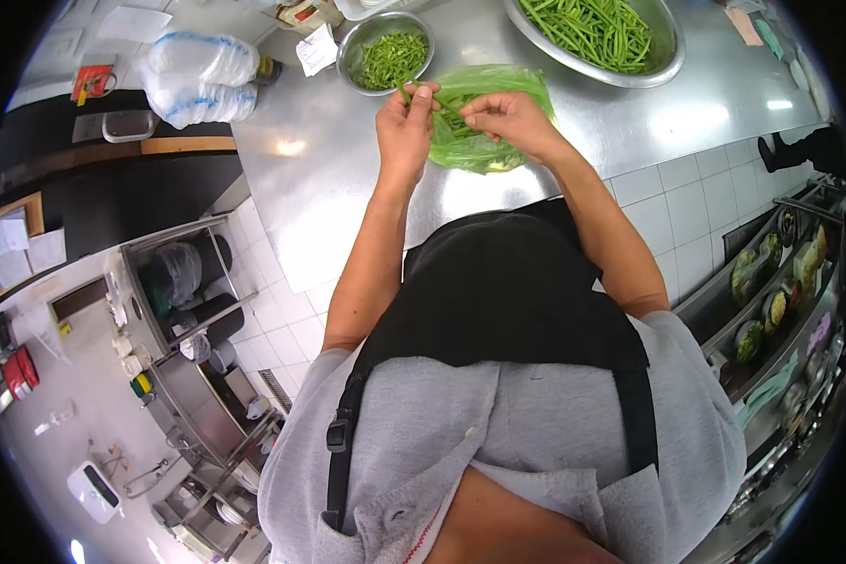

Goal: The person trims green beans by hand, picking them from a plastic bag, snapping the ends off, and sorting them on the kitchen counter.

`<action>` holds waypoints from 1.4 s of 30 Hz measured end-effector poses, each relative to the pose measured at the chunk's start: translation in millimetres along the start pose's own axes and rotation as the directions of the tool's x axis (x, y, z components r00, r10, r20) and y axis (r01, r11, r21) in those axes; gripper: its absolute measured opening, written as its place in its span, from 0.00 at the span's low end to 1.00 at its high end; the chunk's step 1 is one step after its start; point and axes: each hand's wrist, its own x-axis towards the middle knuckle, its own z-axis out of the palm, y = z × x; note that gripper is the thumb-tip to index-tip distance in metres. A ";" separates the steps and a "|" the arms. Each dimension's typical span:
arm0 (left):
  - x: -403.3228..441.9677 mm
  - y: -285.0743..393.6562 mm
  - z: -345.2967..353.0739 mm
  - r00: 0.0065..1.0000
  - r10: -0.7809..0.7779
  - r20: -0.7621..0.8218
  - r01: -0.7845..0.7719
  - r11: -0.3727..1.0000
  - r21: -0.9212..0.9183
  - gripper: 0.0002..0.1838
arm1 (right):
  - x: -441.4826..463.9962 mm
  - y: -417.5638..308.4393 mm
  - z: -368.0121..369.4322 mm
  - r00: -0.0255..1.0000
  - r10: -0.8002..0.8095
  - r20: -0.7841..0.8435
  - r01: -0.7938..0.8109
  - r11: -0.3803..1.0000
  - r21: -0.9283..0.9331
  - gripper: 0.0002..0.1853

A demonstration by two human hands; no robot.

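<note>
My left hand [407, 132] is closed in a pinch on a green bean [406, 93], over the near side of a small metal bowl [345, 68]. Trimmed green bean pieces [391, 60] fill much of that bowl. Just to the right, the fingers of my right hand [512, 122] are pinched together above an open green plastic bag [498, 158]; whatever is between them is too small to make out. Scraps lie in the bag, partly hidden by my hands. A large metal bowl [665, 75] of long green beans [597, 36] stands at the back right.
A steel worktable [320, 188] carries everything. White plastic-wrapped packs [202, 80] and a paper slip [317, 50] are on the left. Food containers [761, 310] line a counter on the right, where a person's dark shoe [769, 153] shows. Bins [207, 282] stand at lower left.
</note>
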 end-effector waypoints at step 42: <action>16.8 -22.7 20.2 0.899 0.020 0.437 -0.400 0.441 0.803 0.12 | 1.3 21.7 0.1 0.886 -0.404 -0.227 0.050 0.569 -0.821 0.12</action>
